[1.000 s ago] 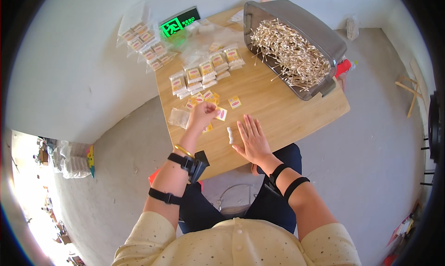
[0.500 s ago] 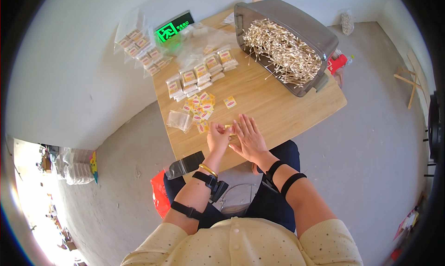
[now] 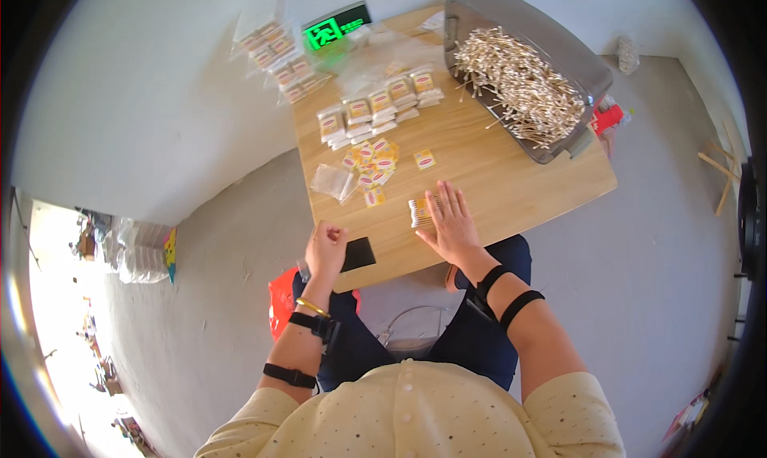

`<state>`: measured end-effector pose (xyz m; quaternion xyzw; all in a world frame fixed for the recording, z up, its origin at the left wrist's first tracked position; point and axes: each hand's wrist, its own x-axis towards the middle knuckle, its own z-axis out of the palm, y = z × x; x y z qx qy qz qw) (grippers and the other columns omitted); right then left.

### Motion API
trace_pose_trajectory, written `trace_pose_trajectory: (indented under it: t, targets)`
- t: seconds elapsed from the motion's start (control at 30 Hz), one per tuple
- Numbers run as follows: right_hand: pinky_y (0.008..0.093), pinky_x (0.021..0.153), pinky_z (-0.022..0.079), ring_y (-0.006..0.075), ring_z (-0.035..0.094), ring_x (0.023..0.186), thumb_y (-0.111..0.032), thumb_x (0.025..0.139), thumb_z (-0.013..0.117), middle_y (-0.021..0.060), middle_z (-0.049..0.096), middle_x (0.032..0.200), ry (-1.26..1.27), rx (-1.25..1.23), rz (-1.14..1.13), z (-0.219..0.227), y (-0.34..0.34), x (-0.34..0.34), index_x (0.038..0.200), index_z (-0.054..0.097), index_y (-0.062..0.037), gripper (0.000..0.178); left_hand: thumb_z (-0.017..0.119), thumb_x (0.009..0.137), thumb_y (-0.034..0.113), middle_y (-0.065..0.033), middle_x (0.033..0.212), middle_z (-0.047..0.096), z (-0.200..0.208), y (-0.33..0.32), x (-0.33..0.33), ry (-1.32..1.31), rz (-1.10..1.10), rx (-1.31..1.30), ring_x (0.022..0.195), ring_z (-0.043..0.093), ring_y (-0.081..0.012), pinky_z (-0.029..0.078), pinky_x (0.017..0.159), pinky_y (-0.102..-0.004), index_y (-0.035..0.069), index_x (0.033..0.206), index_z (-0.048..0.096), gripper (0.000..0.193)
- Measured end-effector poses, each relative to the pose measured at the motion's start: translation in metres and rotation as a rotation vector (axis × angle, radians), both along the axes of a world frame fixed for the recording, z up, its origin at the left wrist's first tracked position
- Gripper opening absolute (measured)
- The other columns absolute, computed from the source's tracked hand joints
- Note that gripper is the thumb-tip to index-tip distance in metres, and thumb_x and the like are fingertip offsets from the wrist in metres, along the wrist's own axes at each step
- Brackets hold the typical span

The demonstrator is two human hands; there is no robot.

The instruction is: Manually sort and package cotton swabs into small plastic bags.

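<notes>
My right hand (image 3: 453, 228) lies flat with its fingers out, over the right part of a small row of cotton swabs (image 3: 415, 214). A yellow-and-white card (image 3: 425, 210) shows on top of that row, partly under the fingers. Near the table's front left corner, my left hand (image 3: 326, 248) is closed with its fingers curled. It is above a flat black sheet or pouch (image 3: 361, 253) and hides part of it; what the fingers hold, if anything, cannot be made out.
Loose yellow-and-white cards (image 3: 374, 164), one single card (image 3: 424, 159) and clear small bags (image 3: 334, 182) lie beyond my hands. Behind them stand bagged swab packs (image 3: 358, 111). A grey bin (image 3: 595, 67) of loose swabs (image 3: 519, 83) lies tipped at the far right. A green lit sign (image 3: 335, 28) stands at the back.
My left hand has left the swab row and moved left and toward me, to the black sheet. My right hand stays flat on the swabs. The whole view has shifted.
</notes>
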<state>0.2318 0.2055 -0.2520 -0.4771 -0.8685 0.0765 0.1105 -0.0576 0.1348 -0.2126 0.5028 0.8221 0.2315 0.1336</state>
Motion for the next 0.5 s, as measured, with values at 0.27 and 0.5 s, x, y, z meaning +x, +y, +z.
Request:
trace_pose_trajectory:
  t: [0.27,0.5]
  targets:
    - [0.0508,0.128,0.009,0.0383,0.013,0.157,-0.055,0.101,0.047,0.0279,0.017,0.167,0.026,-0.080,0.161,-0.003,-0.058,-0.093,0.160,0.028,-0.0006,0.082,0.074,0.088,0.037,-0.0114,0.087,0.067,0.004,-0.057,-0.024,0.188,-0.173,-0.271,0.084,0.068,-0.0330,0.053,0.074,-0.0463,0.007,0.087,0.064,0.031]
    - [0.0511,0.128,0.010,0.0354,0.014,0.158,-0.047,0.102,0.048,0.0233,0.019,0.168,-0.011,-0.015,0.189,-0.004,-0.085,-0.142,0.160,0.031,-0.0058,0.073,0.063,0.082,0.024,-0.0219,0.083,0.072,-0.002,-0.040,-0.025,0.400,-0.278,-0.335,0.075,0.072,-0.0374,0.058,0.067,-0.0481,0.000,0.086,0.071,0.026]
